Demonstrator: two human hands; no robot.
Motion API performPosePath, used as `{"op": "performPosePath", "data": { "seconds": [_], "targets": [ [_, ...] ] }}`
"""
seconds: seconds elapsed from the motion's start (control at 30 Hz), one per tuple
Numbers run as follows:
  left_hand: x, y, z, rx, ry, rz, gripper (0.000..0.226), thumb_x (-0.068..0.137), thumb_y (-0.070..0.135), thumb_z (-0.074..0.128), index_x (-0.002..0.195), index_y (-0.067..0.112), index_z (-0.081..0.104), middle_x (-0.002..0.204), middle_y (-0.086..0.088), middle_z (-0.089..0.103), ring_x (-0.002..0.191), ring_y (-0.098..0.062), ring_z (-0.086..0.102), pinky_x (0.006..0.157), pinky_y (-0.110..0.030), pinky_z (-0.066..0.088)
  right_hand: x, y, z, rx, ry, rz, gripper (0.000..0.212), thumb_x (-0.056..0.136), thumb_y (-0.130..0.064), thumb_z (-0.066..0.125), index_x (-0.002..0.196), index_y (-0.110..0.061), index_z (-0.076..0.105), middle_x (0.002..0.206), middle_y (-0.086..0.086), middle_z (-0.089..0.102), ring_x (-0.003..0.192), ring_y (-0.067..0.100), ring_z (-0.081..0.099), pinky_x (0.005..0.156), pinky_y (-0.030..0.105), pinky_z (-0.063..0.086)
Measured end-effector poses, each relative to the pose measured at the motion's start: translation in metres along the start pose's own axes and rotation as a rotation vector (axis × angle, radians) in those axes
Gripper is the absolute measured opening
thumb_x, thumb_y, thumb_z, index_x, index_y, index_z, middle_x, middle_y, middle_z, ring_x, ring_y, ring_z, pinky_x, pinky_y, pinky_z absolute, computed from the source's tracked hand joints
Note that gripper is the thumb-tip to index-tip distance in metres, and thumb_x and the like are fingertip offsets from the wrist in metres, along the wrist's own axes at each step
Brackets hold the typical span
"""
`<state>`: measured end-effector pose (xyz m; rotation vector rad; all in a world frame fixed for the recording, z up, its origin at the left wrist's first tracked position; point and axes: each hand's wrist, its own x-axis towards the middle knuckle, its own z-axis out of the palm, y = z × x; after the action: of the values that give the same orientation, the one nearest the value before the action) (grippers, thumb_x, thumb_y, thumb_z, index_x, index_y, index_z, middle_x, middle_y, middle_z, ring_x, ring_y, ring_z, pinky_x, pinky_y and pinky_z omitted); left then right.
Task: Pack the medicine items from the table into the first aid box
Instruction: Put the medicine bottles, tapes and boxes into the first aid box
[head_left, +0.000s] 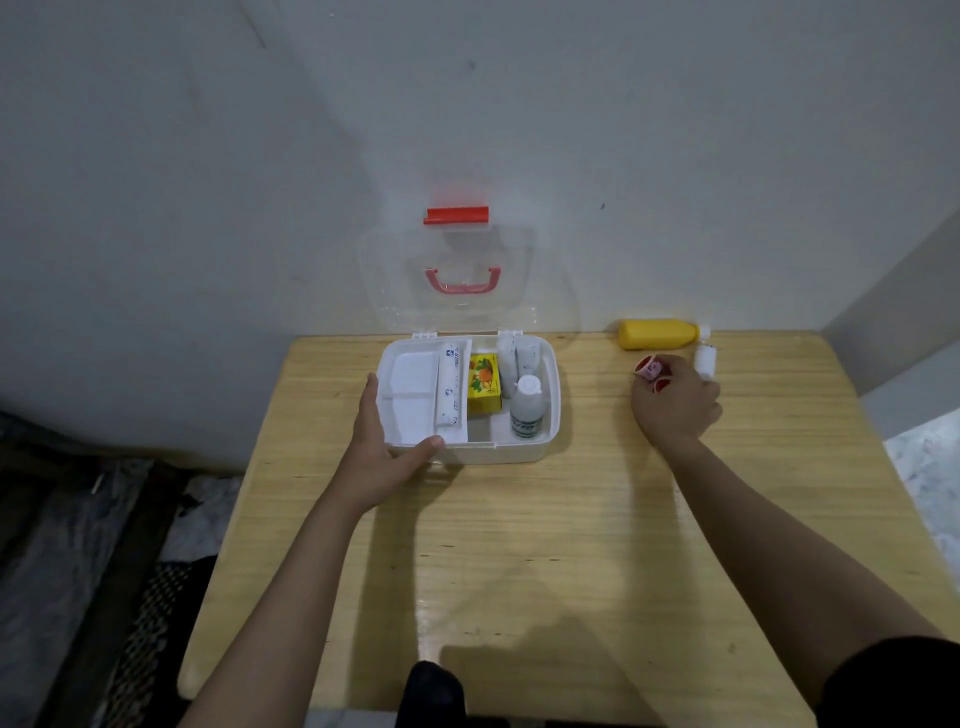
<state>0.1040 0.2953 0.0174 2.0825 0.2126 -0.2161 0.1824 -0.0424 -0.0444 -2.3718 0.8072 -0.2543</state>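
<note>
The white first aid box (551, 395) stands open at the table's far middle, its clear lid (452, 275) leaning on the wall. Inside lie a white tray, a long white packet (451, 388), a yellow carton (484, 383), rolled bandages (517, 358) and a white bottle (525, 410). My left hand (387, 441) grips the box's front left corner. My right hand (675, 400) is closed on small red round items (649, 370) on the table to the right of the box. A yellow bottle (657, 333) lies on its side behind them, beside a small white bottle (705, 359).
The wooden table (519, 545) stands in a corner between grey walls. Its near half is bare wood. Dark cloth and a patterned mat lie on the floor to the left.
</note>
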Motion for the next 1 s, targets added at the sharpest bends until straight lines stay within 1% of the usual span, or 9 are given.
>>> {"op": "performPosePath", "data": {
  "seconds": [0.1, 0.17, 0.27, 0.37, 0.43, 0.6, 0.7, 0.83, 1.0],
  "targets": [
    [0.000, 0.000, 0.000, 0.002, 0.002, 0.004, 0.111, 0.075, 0.040, 0.076, 0.152, 0.030, -0.005, 0.160, 0.011, 0.004, 0.144, -0.013, 0.014, 0.108, -0.029, 0.025, -0.001, 0.000, 0.004, -0.073, -0.083, -0.068, 0.034, 0.076, -0.050, 0.062, 0.108, -0.038, 0.065, 0.116, 0.005, 0.054, 0.116, 0.036, 0.039, 0.099, 0.050, 0.027],
    [0.001, -0.002, -0.001, 0.002, -0.002, 0.000, 0.112, 0.075, 0.041, 0.076, 0.152, 0.031, -0.005, 0.160, 0.011, 0.005, 0.144, -0.013, 0.015, 0.110, -0.032, 0.026, -0.003, -0.001, 0.006, -0.092, -0.133, -0.068, 0.037, 0.077, -0.053, 0.061, 0.110, -0.037, 0.066, 0.121, 0.005, 0.047, 0.121, 0.035, 0.034, 0.103, 0.051, 0.022],
    [0.002, -0.004, -0.002, -0.013, -0.014, -0.006, 0.113, 0.073, 0.043, 0.077, 0.151, 0.033, -0.005, 0.160, 0.011, 0.007, 0.144, -0.013, 0.017, 0.113, -0.037, 0.028, -0.006, 0.000, 0.005, -0.144, -0.151, -0.073, 0.045, 0.075, -0.047, 0.062, 0.117, -0.031, 0.061, 0.125, 0.007, 0.044, 0.123, 0.037, 0.033, 0.104, 0.052, 0.021],
    [0.002, -0.004, -0.001, -0.020, -0.012, -0.010, 0.113, 0.073, 0.042, 0.077, 0.151, 0.032, -0.005, 0.159, 0.010, 0.008, 0.144, -0.013, 0.018, 0.113, -0.036, 0.028, -0.010, 0.002, -0.004, -0.158, -0.108, -0.098, 0.061, 0.071, -0.041, 0.067, 0.127, -0.025, 0.049, 0.126, 0.012, 0.043, 0.119, 0.038, 0.036, 0.102, 0.051, 0.024],
    [0.002, -0.004, 0.000, -0.023, -0.005, -0.010, 0.113, 0.074, 0.041, 0.077, 0.152, 0.032, -0.004, 0.159, 0.009, 0.008, 0.143, -0.014, 0.018, 0.112, -0.033, 0.028, -0.012, 0.007, -0.011, -0.147, -0.082, -0.090, 0.064, 0.070, -0.034, 0.068, 0.130, -0.022, 0.046, 0.128, 0.012, 0.043, 0.117, 0.036, 0.040, 0.102, 0.050, 0.026],
    [0.003, -0.004, 0.000, -0.015, -0.003, -0.009, 0.113, 0.074, 0.041, 0.077, 0.151, 0.032, -0.004, 0.160, 0.009, 0.008, 0.144, -0.014, 0.018, 0.111, -0.033, 0.028, -0.013, 0.011, -0.014, -0.045, -0.110, -0.161, 0.060, 0.077, -0.022, 0.062, 0.133, -0.014, 0.043, 0.127, 0.015, 0.048, 0.113, 0.035, 0.052, 0.096, 0.051, 0.040],
    [0.003, -0.005, 0.000, -0.014, 0.001, -0.014, 0.113, 0.074, 0.040, 0.077, 0.151, 0.032, -0.004, 0.159, 0.010, 0.008, 0.143, -0.015, 0.018, 0.109, -0.033, 0.028, -0.009, -0.003, -0.009, -0.174, -0.164, -0.307, 0.056, 0.080, -0.024, 0.060, 0.132, -0.020, 0.042, 0.115, 0.017, 0.051, 0.103, 0.036, 0.053, 0.084, 0.048, 0.046],
    [0.004, -0.004, 0.000, -0.009, 0.005, -0.015, 0.113, 0.073, 0.040, 0.077, 0.151, 0.031, -0.004, 0.159, 0.009, 0.008, 0.143, -0.015, 0.019, 0.106, -0.031, 0.029, -0.001, -0.017, -0.002, -0.342, -0.250, -0.424, 0.039, 0.089, -0.027, 0.053, 0.129, -0.027, 0.051, 0.113, 0.015, 0.052, 0.099, 0.034, 0.053, 0.076, 0.043, 0.048],
    [0.003, -0.006, 0.000, -0.020, 0.002, -0.005, 0.114, 0.072, 0.043, 0.077, 0.151, 0.033, -0.004, 0.160, 0.010, 0.007, 0.143, -0.015, 0.018, 0.110, -0.034, 0.028, 0.001, -0.018, -0.004, -0.257, -0.289, -0.407, 0.031, 0.091, -0.027, 0.053, 0.122, -0.026, 0.057, 0.113, 0.012, 0.056, 0.103, 0.032, 0.054, 0.073, 0.040, 0.047]
  ]
}}
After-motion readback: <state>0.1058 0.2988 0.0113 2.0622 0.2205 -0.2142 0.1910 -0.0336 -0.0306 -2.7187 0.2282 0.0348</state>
